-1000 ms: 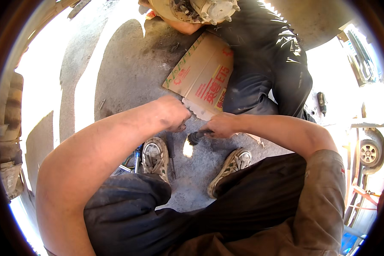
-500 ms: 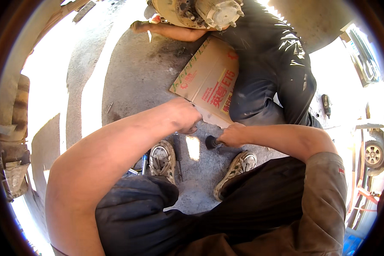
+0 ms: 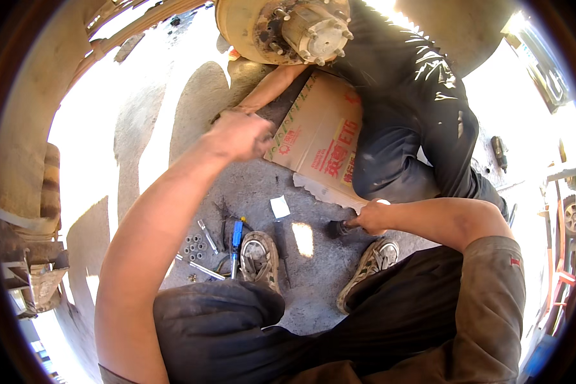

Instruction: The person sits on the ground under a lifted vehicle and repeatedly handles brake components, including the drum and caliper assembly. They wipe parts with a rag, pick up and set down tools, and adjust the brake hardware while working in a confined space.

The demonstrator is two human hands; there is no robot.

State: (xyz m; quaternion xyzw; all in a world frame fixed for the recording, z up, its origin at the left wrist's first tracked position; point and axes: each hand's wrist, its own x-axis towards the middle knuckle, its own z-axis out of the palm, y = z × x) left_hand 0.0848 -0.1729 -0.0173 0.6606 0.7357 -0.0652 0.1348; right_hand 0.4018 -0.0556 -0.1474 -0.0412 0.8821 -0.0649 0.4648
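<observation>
My left hand (image 3: 240,136), slightly blurred, is stretched forward beside the cardboard's left edge. Its fingers are curled in, and whatever they may hold is hidden. Just behind it shows a co-worker's forearm (image 3: 272,88); whether the two hands touch I cannot tell. My right hand (image 3: 372,216) is closed round the handle of a short black brush-like tool (image 3: 340,228), its wide dark end pointing left, low over the concrete. Between my shoes lies a white square of paper (image 3: 280,207). A large printed cardboard sheet (image 3: 313,144) lies on the ground ahead.
A rusty wheel hub (image 3: 301,32) with studs overhangs the far side. The co-worker's dark-clothed leg (image 3: 390,160) rests by the cardboard. Left of my left shoe (image 3: 259,256) lie a blue-handled tool (image 3: 237,238), metal rods and several nuts (image 3: 195,248). A dark tool (image 3: 499,153) lies far right.
My left hand has swung left and away from me, toward the co-worker's arm. My right hand keeps the black tool. The view has shifted, uncovering the paper, nuts and tools on the ground.
</observation>
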